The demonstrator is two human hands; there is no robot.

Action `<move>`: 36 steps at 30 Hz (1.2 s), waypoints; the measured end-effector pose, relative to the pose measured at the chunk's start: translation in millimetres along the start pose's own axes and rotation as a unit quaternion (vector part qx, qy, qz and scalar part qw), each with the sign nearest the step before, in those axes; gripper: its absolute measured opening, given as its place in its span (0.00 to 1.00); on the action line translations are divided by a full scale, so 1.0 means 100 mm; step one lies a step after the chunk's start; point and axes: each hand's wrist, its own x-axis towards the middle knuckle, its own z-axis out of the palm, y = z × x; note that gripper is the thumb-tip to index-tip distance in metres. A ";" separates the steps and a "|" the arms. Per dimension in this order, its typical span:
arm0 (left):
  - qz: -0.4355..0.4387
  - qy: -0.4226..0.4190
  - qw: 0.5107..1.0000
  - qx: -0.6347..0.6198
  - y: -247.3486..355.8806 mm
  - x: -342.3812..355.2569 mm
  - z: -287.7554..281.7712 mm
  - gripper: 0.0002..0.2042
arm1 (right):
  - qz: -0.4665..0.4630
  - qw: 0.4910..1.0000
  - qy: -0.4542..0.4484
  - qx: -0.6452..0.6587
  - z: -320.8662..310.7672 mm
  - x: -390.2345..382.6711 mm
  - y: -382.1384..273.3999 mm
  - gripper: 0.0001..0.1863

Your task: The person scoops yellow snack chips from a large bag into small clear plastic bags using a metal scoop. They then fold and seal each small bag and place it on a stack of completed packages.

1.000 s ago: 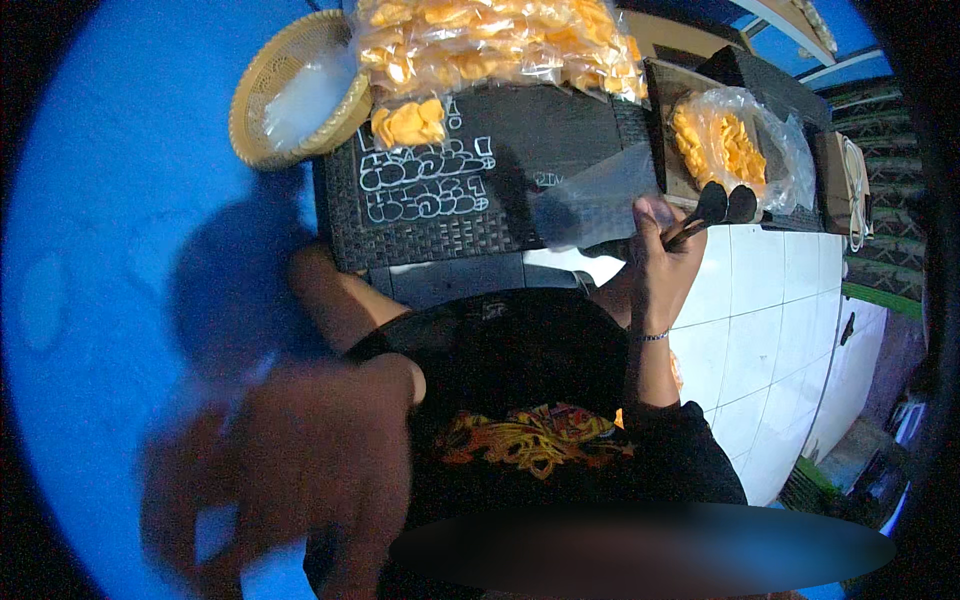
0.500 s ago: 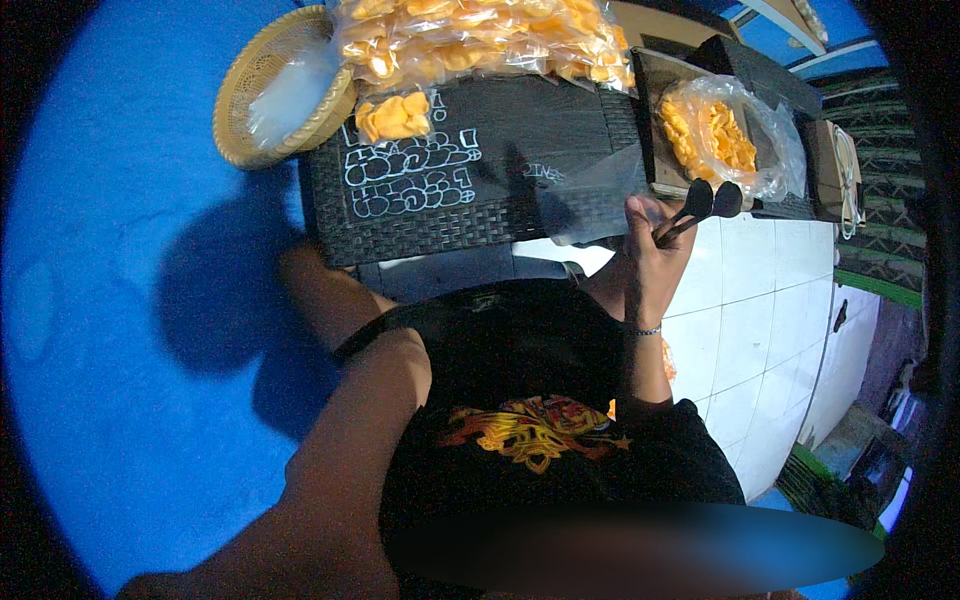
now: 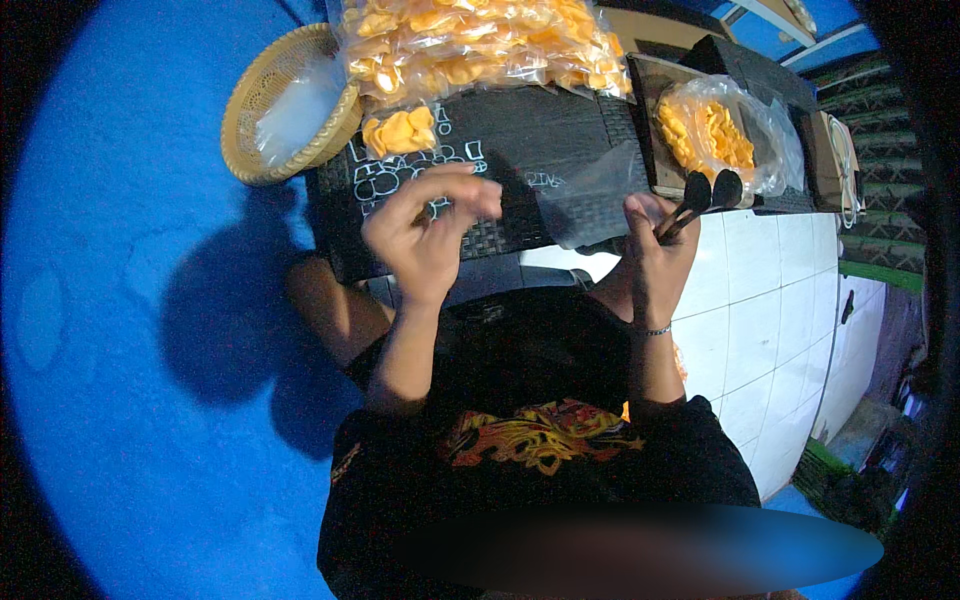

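My right hand (image 3: 660, 265) is closed around black tongs (image 3: 690, 207) with two rounded, spoon-like ends pointing up. The same hand also pinches a clear, flat plastic bag (image 3: 590, 205), which stretches leftward over the near edge of the dark woven table (image 3: 530, 125). My left hand (image 3: 425, 230) is raised over the table's near left part, slightly blurred, its fingers loosely bent and apart with nothing seen in them. Beyond it lies a small bag of yellow-orange chips (image 3: 400, 131). An open clear bag of chips (image 3: 712, 135) stands right of the table, beyond the tongs.
Filled chip bags (image 3: 480, 45) are piled along the table's far side. A tan woven basket (image 3: 235, 130) with clear plastic bags (image 3: 295, 115) stands at the far left, by a blue surface (image 3: 110, 300). White tiles (image 3: 750, 300) lie to the right. A cardboard box (image 3: 828, 165) carries a white cable.
My left hand has risen from low on the left to above the table's near left part. My right hand keeps its hold on the tongs and the plastic bag.
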 end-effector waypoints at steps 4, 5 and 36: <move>-0.170 0.025 0.985 -0.010 -0.51 -0.08 0.06 0.04 | 0.010 0.999 -0.013 0.033 0.02 0.01 -0.14 0.13; -0.166 0.019 0.986 -0.013 -0.60 -0.14 0.05 0.04 | 0.035 0.997 -0.022 0.059 0.03 0.00 -0.19 0.12; -0.085 -0.204 0.953 0.205 -0.73 -0.53 -0.04 0.40 | 0.063 0.951 -0.250 0.172 0.30 0.01 -0.32 0.07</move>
